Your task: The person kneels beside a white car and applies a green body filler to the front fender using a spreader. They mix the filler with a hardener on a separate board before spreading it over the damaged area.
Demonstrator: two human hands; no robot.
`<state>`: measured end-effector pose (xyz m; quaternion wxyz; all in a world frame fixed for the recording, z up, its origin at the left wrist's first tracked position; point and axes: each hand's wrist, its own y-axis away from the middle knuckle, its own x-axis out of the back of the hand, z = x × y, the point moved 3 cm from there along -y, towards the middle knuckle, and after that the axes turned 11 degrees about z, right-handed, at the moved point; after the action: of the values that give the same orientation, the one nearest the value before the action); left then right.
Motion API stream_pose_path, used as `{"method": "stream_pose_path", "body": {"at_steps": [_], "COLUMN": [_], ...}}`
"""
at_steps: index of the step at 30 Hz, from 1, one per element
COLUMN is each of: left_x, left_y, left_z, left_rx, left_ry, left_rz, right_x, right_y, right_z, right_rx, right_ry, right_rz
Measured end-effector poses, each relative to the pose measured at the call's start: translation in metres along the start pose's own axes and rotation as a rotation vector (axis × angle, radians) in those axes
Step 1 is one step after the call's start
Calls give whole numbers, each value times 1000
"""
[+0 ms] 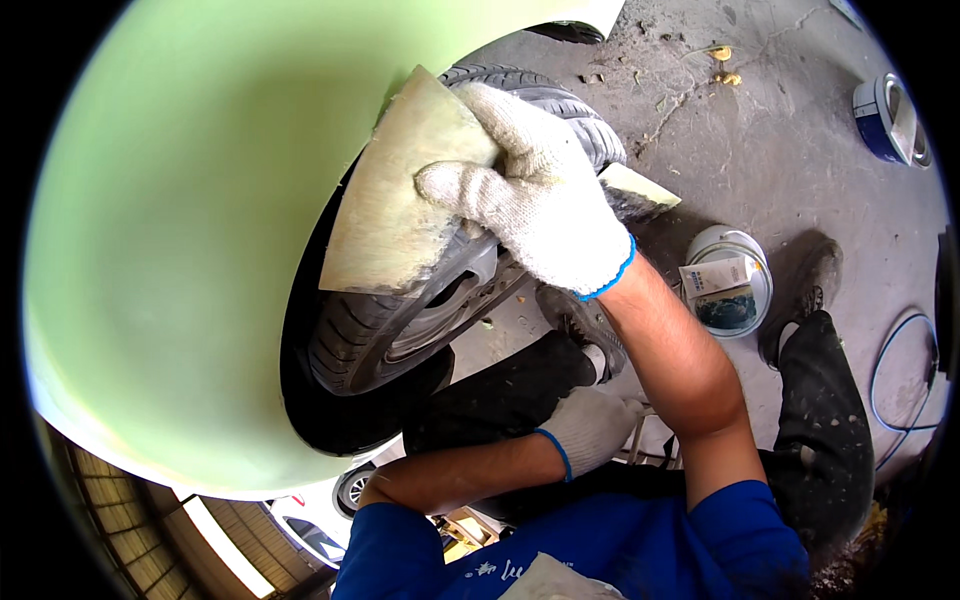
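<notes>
My right hand [550, 185], in a white knit glove with a blue cuff, grips a pale yellow sheet [405, 190]. One digit lies over the sheet's face and the others are near its upper edge. Grey smudges mark its lower edge. It stands in front of the tyre [345, 345], beside the pale green body panel [180, 240]. Behind my wrist shows another pale piece [637, 186] with a dark underside; whether it joins the sheet is hidden. My left hand [592, 428], gloved too, is closed low by my thigh; what it holds, if anything, is hidden.
On the concrete floor to the right stands a white bucket [728, 240] with a labelled packet in it, between my feet. Farther off is a blue and white can [885, 120]. A blue hose [875, 375] curls at the right. A white car [310, 520] shows at the lower left.
</notes>
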<state>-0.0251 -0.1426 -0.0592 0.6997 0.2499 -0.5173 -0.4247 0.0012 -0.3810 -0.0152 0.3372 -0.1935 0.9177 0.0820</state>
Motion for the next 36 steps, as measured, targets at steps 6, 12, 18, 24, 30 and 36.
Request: {"method": "stream_pose_path", "body": {"at_steps": [6, 12, 18, 24, 30, 36], "left_x": [2, 21, 17, 13, 9, 5], "left_y": [0, 3, 4, 1, 0, -1], "left_z": [3, 7, 5, 7, 6, 5], "left_rx": [0, -8, -2, 33, -20, 12], "left_ry": [10, 3, 24, 59, -6, 12], "left_rz": [-7, 188, 226, 70, 144, 123], "right_x": [-12, -5, -1, -10, -9, -7], "right_y": [-1, 3, 4, 4, 2, 1], "right_z": [-1, -5, -9, 0, 0, 0], "right_rx": [146, 114, -15, 217, 177, 217], "right_ry": [-32, -114, -70, -51, 1, 79], "right_rz": [-74, -12, -6, 55, 53, 22]}}
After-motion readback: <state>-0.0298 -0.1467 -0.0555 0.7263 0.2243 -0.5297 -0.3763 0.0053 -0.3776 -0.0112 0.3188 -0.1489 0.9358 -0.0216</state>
